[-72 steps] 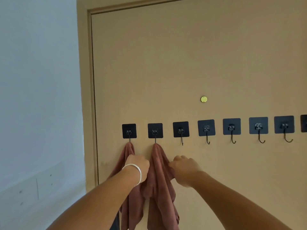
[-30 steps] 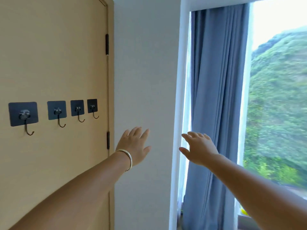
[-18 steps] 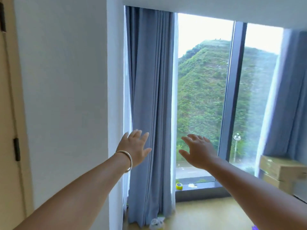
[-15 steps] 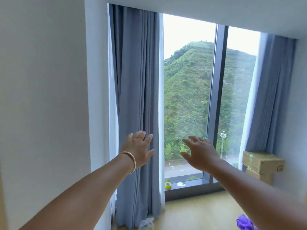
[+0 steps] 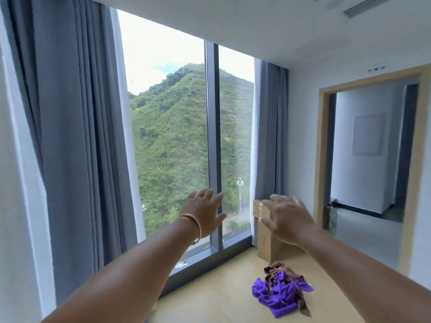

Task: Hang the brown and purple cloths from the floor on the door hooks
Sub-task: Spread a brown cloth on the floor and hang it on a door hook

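- Far left, a grey-blue curtain hangs in long soft vertical folds, a sheer white layer beside it.
- The window next to it is tall glass split by a dark upright frame bar, with a steep green hillside outside.
- My left hand is raised in front of the glass, fingers spread and relaxed, holding nothing; a thin gold-coloured bangle rings the wrist.
- My right hand is up at about the same height, apart from the left, fingers also spread wide and empty.
- Behind the right hand, a plain cardboard box stands on the floor against the window corner, with a second grey-blue curtain above it.
- The purple cloth lies crumpled on the pale wood floor, well below both hands; it looks plush and bunched, with no clear edge laid flat.
- The brown cloth is tangled with it, showing at the far end of the heap and again as a strip at the near right. The heap's long axis runs from the box toward me and slightly right.
- Far right, a wood-framed doorway opens onto another white room.
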A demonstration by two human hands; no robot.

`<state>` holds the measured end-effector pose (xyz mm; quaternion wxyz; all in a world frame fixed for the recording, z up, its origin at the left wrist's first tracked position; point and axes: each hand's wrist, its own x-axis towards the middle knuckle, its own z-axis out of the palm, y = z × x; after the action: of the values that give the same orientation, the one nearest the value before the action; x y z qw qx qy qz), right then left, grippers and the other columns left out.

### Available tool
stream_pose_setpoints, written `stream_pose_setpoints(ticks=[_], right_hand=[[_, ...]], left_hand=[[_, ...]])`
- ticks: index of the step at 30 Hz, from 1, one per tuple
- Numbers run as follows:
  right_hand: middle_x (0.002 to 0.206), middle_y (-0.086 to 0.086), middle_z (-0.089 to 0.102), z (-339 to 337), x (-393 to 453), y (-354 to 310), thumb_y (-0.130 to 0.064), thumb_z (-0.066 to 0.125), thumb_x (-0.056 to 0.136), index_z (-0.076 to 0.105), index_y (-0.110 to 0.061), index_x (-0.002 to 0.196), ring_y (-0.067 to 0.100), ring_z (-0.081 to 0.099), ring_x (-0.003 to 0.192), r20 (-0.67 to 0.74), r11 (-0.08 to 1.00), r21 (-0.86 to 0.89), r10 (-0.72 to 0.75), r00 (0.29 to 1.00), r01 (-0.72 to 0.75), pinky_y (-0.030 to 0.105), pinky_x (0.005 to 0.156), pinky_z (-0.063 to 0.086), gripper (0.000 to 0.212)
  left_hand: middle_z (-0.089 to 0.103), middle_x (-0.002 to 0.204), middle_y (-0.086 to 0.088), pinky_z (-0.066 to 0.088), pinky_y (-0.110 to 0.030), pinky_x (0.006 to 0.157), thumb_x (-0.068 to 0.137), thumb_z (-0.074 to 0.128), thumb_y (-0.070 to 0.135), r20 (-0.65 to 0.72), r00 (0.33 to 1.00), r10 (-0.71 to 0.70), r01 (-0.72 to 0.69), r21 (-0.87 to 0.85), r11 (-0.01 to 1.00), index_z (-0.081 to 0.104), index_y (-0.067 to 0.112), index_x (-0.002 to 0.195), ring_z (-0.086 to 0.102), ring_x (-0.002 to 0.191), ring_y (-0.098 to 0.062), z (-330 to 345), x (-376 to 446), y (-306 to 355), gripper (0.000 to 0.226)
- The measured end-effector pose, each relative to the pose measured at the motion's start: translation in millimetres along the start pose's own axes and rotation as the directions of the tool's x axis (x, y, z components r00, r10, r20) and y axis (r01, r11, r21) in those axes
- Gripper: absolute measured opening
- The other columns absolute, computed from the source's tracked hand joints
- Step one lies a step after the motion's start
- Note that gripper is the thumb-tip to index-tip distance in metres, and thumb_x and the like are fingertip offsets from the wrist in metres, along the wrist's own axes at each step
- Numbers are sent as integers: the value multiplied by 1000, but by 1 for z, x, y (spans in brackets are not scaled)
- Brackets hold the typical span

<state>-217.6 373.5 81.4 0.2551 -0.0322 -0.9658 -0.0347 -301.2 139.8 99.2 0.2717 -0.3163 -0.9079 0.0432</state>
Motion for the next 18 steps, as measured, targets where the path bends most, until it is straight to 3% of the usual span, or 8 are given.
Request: stream_pose_setpoints(ticks=[7,13,18], right_hand=[[147,-2,42,-8,-54,118,-53,43,93,42,-28,140,18,36,136,6,972,-100,216,976,-214,46,115,23,54],[144,-4,43,-13,-99,196,-51,41,94,40,-28,142,19,38,132,27,901,-195,399,916,-387,39,110,28,53],[149,-3,34,-5,-119,240,-50,35,97,33,-28,146,19,30,138,99,835,-250,526,845,-491,41,116,16,54]], left_hand=[[28,155,-6,22,-43,117,97,31,57,-45,975,216,-219,-78,972,22,25,151,22,144,-24,24,70,122,63],[33,152,-4,26,-44,115,96,34,56,-102,931,351,-364,-169,916,25,24,148,27,141,-25,46,111,210,61],[42,144,-5,32,-43,109,95,33,57,-130,884,449,-467,-197,862,30,24,144,35,135,-24,73,145,264,59]])
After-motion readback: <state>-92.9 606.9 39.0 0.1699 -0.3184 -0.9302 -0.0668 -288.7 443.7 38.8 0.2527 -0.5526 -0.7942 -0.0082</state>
